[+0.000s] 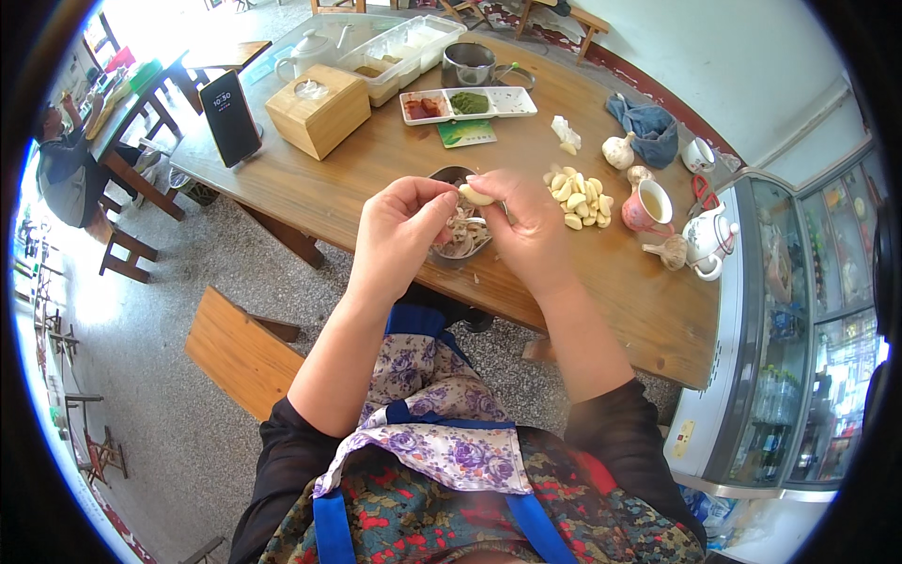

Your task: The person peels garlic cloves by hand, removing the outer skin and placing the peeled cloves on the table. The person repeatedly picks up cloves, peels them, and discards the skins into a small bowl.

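Note:
A pale garlic clove (476, 195) is pinched between the thumb and fingers of my right hand (526, 226). Against its left end, the thumb and fingertips of my left hand (399, 226) are pressed together; what they grip is hidden. Below both hands, a metal bowl (449, 173) holds papery garlic skins (466, 231), partly covered by my hands. To the right lies a pile of peeled garlic cloves (579, 197). Beyond it are a whole garlic bulb (618, 151) and, farther right, another bulb with a stem (668, 251).
A pink cup (646, 207), white teapot (709, 241), red-handled scissors (703, 191) and blue cloth (644, 130) line the table's right side. At the back stand a sectioned dish (515, 101), metal pot (469, 66), wooden box (318, 111) and propped phone (229, 119). A glass-door fridge (766, 376) stands right.

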A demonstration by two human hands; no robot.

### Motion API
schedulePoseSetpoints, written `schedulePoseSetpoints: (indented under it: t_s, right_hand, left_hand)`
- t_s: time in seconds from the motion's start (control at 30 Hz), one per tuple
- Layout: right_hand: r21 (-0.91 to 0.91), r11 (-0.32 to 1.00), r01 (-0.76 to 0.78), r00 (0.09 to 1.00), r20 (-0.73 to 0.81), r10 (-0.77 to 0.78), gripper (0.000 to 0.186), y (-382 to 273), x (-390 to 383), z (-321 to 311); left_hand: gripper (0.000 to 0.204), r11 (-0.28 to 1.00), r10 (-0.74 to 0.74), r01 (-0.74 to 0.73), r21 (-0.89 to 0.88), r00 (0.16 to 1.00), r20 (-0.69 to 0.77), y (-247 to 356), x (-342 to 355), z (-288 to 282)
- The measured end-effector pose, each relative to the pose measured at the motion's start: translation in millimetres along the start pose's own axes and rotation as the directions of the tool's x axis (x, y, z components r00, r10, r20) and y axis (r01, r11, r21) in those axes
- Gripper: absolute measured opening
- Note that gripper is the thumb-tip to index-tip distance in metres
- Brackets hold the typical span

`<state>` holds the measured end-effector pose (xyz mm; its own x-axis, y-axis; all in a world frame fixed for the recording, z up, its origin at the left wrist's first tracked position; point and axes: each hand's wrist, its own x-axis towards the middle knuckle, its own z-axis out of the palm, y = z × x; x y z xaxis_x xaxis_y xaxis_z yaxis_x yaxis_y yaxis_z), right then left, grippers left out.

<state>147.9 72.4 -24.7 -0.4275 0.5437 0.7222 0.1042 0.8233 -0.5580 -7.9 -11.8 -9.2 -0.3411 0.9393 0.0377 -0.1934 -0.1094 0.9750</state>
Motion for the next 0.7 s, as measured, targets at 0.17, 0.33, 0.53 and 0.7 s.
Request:
schedulePoseSetpoints:
  t_s: [0.17, 0.33, 0.53, 0.7]
  right_hand:
    - [-0.193, 0.955, 0.225, 0.973, 0.001, -0.229, 0.033, 4.3, 1.1, -0.1]
    - [-0.248, 0.924, 0.29, 0.955, 0.015, -0.296, 0.031, 2.4, 1.7, 0.4]
    - [-0.178, 0.966, 0.188, 0.981, -0.018, -0.194, 0.033, -0.4, 1.3, 0.3]
    - [0.14, 0.977, -0.162, 0.986, -0.024, 0.167, 0.03, -5.7, -3.9, 1.6]
  left_hand:
    - [0.017, 1.0, -0.02, 0.02, 0.006, 1.0, 0.002, -0.9, 4.6, 0.1]
    - [0.013, 0.999, -0.028, 0.028, 0.042, 1.0, 0.001, -0.1, 6.4, 1.3]
    - [0.012, 1.0, -0.024, 0.024, -0.002, 1.0, 0.003, 1.4, 5.3, 3.1]
    - [0.011, 0.999, 0.008, -0.009, 0.053, 1.0, 0.009, -2.9, 5.4, 0.7]
